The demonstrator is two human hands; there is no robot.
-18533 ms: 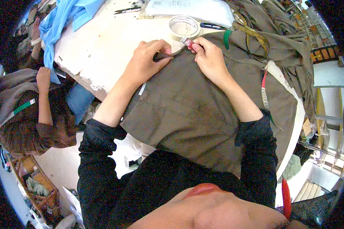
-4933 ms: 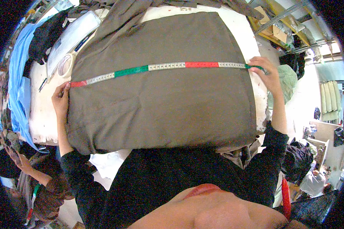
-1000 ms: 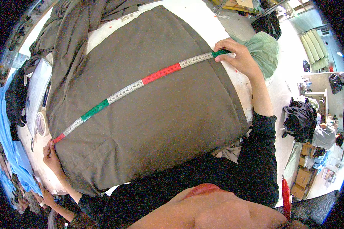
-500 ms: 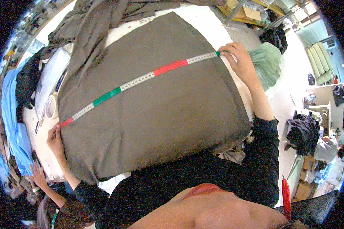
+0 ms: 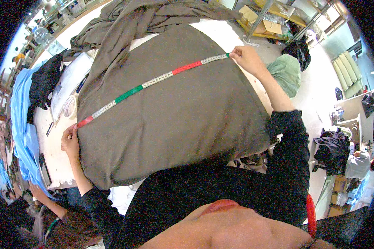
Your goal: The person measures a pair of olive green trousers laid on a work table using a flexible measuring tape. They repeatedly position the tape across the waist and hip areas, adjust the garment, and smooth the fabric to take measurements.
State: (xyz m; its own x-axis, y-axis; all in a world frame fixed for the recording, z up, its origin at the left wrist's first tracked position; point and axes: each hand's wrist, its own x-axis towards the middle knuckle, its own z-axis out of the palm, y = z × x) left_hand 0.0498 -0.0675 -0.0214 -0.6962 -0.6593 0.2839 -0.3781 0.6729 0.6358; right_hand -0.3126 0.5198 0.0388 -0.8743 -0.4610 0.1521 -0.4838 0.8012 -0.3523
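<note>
A tape measure [image 5: 157, 78] with red, white and green sections stretches straight across a folded dark brown-grey fabric [image 5: 174, 124]. My left hand [image 5: 70, 142] pinches its red end at the fabric's left edge. At the far right edge, my right hand [image 5: 248, 59] pinches a green part of the tape between thumb and fingers. The fabric lies on a white table [image 5: 56, 159], and its near side hangs over the front edge by my body. Whatever tape lies beyond the right fingertips is hidden in that hand.
A roll of tape [image 5: 70, 106] and a pen [image 5: 50, 129] lie left of the fabric. Blue cloth [image 5: 24, 133] drapes over the table's left side, where a co-worker's arm [image 5: 50, 202] reaches. More brown fabric [image 5: 124, 20] is bunched behind. A green bag [image 5: 286, 74] stands right.
The view has shifted a little, so the table and fabric appear moved. Both hands still pinch the tape at the fabric's edges. The co-worker's hand has moved lower, beside the blue cloth.
</note>
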